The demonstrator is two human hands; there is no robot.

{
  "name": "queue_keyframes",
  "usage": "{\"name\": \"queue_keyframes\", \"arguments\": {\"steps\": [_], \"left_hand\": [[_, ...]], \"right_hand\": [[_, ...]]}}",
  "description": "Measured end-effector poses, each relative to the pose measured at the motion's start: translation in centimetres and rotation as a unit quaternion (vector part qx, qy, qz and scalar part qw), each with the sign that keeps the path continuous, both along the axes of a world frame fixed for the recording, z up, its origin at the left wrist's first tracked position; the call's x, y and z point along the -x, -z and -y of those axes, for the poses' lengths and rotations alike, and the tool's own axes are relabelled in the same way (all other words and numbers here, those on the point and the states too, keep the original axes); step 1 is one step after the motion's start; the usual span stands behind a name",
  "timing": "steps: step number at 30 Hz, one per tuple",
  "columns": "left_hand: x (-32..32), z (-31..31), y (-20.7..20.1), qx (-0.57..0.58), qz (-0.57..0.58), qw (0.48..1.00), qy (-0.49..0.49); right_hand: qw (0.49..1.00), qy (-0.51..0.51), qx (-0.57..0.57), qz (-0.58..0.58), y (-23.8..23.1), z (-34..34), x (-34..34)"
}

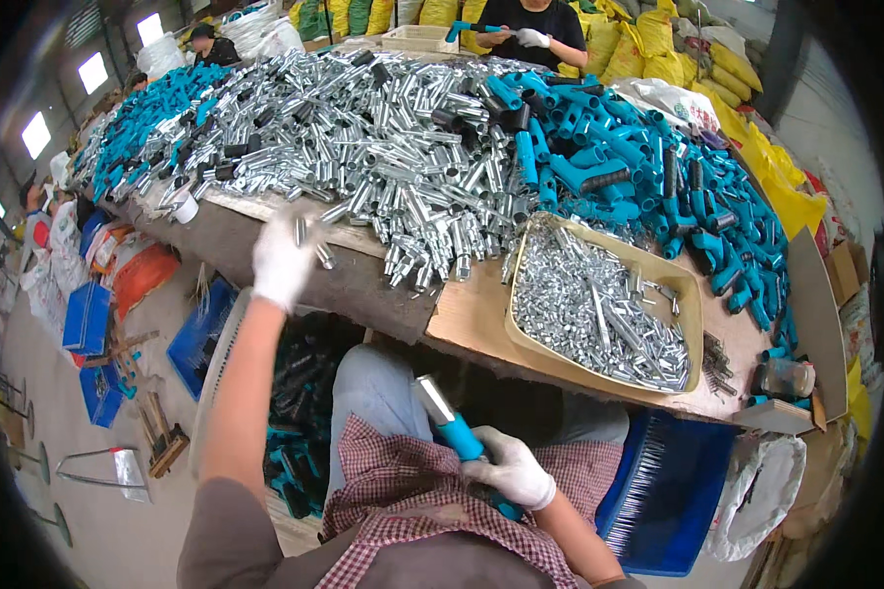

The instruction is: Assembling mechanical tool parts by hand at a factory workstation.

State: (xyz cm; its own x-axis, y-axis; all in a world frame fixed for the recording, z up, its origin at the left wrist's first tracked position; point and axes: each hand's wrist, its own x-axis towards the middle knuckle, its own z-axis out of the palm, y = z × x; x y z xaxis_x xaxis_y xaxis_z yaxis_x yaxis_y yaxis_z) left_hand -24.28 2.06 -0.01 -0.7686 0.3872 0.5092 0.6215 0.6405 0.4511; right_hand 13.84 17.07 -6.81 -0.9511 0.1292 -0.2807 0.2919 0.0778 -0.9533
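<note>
White-gloved and blurred at the near edge of the desk (467, 314), your left grip (283, 263) is beside shiny metal pieces (403, 182); whether it has closed on any, I cannot tell. Best take one cleanly from the loose edge. Over your lap, the teal tool (458, 437) slants, clasped in your right grip (514, 471); ideally keep its metal end clear
</note>
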Motion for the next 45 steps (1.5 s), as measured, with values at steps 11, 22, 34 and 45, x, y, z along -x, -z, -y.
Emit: {"name": "queue_keyframes", "arguments": {"steps": [11,22,34,45], "left_hand": [[-4.1,-7.7,7.6,0.004,0.008,0.998,-0.062],[5.9,-7.0,2.7,0.244,-0.01,0.961,0.129],[7.3,-8.9,0.1,0.393,-0.08,0.896,0.191],[-17.7,-2.4,-1.0,-0.26,0.436,0.807,0.303]], "right_hand": [[0.996,0.049,0.077,0.015,1.5,0.4,0.5],[0.991,0.075,0.11,-0.003,1.0,0.2,-0.8],[0.996,0.053,0.069,-0.032,-0.3,0.1,-1.0],[0.947,0.136,-0.236,-0.17,-3.3,-0.6,0.7]]}}
